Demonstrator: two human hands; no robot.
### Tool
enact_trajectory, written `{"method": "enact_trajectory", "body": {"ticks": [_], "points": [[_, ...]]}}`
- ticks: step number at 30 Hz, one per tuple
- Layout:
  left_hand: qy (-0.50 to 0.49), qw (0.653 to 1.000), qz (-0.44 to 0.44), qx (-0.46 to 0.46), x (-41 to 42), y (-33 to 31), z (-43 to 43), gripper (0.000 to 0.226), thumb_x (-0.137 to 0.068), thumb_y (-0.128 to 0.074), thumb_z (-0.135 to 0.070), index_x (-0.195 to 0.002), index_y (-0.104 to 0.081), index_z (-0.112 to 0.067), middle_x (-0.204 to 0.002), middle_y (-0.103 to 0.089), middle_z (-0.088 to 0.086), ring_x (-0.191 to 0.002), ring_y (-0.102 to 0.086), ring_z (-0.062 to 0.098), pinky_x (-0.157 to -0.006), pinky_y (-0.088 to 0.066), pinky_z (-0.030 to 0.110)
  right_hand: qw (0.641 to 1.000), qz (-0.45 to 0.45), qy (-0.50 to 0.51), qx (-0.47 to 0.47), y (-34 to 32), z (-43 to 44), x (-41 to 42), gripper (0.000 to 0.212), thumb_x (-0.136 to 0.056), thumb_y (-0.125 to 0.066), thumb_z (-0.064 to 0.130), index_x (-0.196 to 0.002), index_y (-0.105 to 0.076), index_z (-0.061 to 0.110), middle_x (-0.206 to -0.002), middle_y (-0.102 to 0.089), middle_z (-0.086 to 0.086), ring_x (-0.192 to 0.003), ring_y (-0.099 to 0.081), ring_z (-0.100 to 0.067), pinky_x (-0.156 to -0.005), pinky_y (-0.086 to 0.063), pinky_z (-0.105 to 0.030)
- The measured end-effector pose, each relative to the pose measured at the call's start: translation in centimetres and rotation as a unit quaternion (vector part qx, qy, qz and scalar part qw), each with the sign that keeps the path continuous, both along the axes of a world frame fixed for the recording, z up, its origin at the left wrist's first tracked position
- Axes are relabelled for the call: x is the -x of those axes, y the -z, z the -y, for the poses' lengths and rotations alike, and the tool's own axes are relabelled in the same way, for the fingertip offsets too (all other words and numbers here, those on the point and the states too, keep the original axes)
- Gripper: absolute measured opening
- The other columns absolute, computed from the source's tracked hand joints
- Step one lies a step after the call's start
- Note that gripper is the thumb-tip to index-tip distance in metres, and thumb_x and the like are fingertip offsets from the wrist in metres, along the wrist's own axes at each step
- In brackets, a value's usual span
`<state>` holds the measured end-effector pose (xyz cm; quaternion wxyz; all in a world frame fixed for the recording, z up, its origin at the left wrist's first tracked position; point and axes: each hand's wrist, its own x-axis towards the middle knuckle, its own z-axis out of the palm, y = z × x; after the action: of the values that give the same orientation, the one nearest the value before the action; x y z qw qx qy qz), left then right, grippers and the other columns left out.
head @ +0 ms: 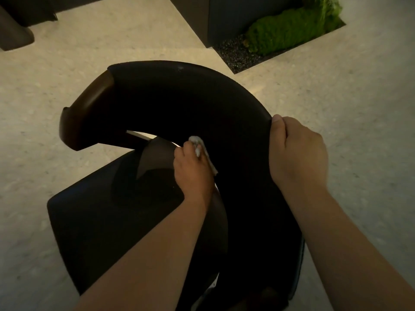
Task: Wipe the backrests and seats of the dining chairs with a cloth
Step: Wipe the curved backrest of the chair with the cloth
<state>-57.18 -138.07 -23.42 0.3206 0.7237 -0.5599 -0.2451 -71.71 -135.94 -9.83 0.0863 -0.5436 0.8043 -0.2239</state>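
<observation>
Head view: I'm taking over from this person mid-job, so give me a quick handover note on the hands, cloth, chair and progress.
Left hand: fingers hold the small crumpled white cloth against the inner face of the curved black padded backrest.
Right hand: grips the backrest's top edge.
Done: cannot tell what is already wiped.
Left: finish this backrest, then the black seat.

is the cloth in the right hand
No, the left hand holds the cloth against the backrest; the right hand grips its edge.
</observation>
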Motion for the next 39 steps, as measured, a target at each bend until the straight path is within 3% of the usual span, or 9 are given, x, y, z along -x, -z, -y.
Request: {"method": "enact_trajectory", "body": {"ticks": [4, 9, 14, 17, 20, 25, 30, 35, 39], "points": [[0.032, 0.995, 0.029, -0.095, -1.4, 1.3, -0.5, 0.033, -0.097, -0.048, -0.025, -0.127, -0.047, -0.011, -0.115, -0.050, 0.010, -0.092, -0.054, 0.021, -0.075, -0.041, 0.029, 1.000, -0.003, 0.004, 0.005, 0.1, 0.1, -0.1, 0.040, -0.105, -0.029, 0.034, -0.073, -0.047, 0.017, -0.057, -0.041, 0.007, -0.052, -0.039, -0.008, -0.049, -0.022, -0.024], [0.062, 0.964, 0.025, -0.259, -2.6, 0.8, -0.5, 0.034, -0.099, -0.047, -0.026, -0.128, -0.046, -0.009, -0.122, -0.051, 0.016, -0.099, -0.055, 0.028, -0.082, -0.044, 0.035, 1.000, -0.005, 0.004, 0.000, 0.0, 0.0, -0.2, 0.041, -0.105, -0.028, 0.035, -0.074, -0.048, 0.017, -0.058, -0.041, 0.007, -0.053, -0.040, -0.007, -0.049, -0.023, -0.025], [0.046, 0.996, -0.073, -0.020, -2.8, -4.8, -0.8, 0.040, -0.092, -0.035, -0.048, -0.111, -0.051, -0.017, -0.108, -0.049, 0.001, -0.084, -0.054, 0.009, -0.073, -0.047, 0.026, 1.000, -0.017, 0.003, -0.014, 0.1, 0.1, -0.2, 0.038, -0.105, -0.026, 0.036, -0.080, -0.050, 0.019, -0.060, -0.041, 0.010, -0.056, -0.042, -0.009, -0.057, -0.030, -0.028], [0.054, 0.991, -0.041, 0.116, -1.5, -9.0, 1.3, 0.033, -0.095, -0.031, -0.051, -0.100, -0.048, -0.023, -0.100, -0.043, -0.006, -0.078, -0.047, 0.004, -0.069, -0.040, 0.017, 1.000, -0.015, 0.004, -0.021, -0.1, 0.1, -0.2, 0.037, -0.105, -0.026, 0.036, -0.082, -0.048, 0.018, -0.061, -0.039, 0.008, -0.062, -0.044, -0.018, -0.063, -0.032, -0.031], [0.042, 0.978, 0.003, 0.207, 0.0, -11.9, 4.1, 0.036, -0.096, -0.039, -0.047, -0.103, -0.055, -0.015, -0.101, -0.046, -0.001, -0.086, -0.045, 0.009, -0.072, -0.035, 0.018, 0.999, -0.018, 0.001, -0.028, -0.2, 0.1, -0.3, 0.034, -0.104, -0.025, 0.035, -0.083, -0.047, 0.019, -0.066, -0.042, 0.004, -0.066, -0.043, -0.020, -0.064, -0.030, -0.031], [0.034, 0.977, 0.134, 0.162, 1.5, -11.9, 6.8, 0.035, -0.095, -0.050, -0.041, -0.114, -0.055, -0.013, -0.112, -0.050, 0.011, -0.096, -0.045, 0.022, -0.071, -0.035, 0.026, 1.000, -0.014, -0.001, -0.023, -0.2, -0.1, -0.2, 0.038, -0.104, -0.026, 0.035, -0.081, -0.050, 0.016, -0.063, -0.043, 0.005, -0.059, -0.042, -0.015, -0.060, -0.028, -0.030], [0.039, 0.982, 0.119, 0.145, 0.6, -10.0, 5.6, 0.042, -0.088, -0.039, -0.038, -0.116, -0.055, -0.011, -0.111, -0.053, 0.012, -0.094, -0.050, 0.024, -0.071, -0.034, 0.026, 0.999, -0.015, 0.000, -0.029, -0.3, -0.1, -0.3, 0.037, -0.104, -0.026, 0.035, -0.084, -0.050, 0.017, -0.068, -0.046, 0.003, -0.064, -0.044, -0.017, -0.062, -0.029, -0.029], [0.103, 0.983, 0.097, 0.114, -1.4, -9.0, 3.4, 0.029, -0.092, -0.043, -0.039, -0.107, -0.053, -0.017, -0.103, -0.049, 0.002, -0.087, -0.044, 0.011, -0.068, -0.036, 0.023, 1.000, -0.018, 0.007, -0.015, -0.2, -0.1, -0.3, 0.036, -0.104, -0.028, 0.033, -0.082, -0.050, 0.017, -0.067, -0.045, 0.004, -0.061, -0.041, -0.017, -0.059, -0.026, -0.029], [0.106, 0.973, 0.081, 0.189, -0.3, -11.1, 4.2, 0.029, -0.094, -0.049, -0.041, -0.104, -0.055, -0.014, -0.101, -0.050, 0.005, -0.088, -0.047, 0.016, -0.071, -0.040, 0.027, 1.000, -0.019, 0.010, -0.011, -0.2, 0.0, -0.5, 0.033, -0.104, -0.028, 0.033, -0.080, -0.047, 0.020, -0.066, -0.044, 0.005, -0.061, -0.040, -0.017, -0.058, -0.024, -0.030]]}}
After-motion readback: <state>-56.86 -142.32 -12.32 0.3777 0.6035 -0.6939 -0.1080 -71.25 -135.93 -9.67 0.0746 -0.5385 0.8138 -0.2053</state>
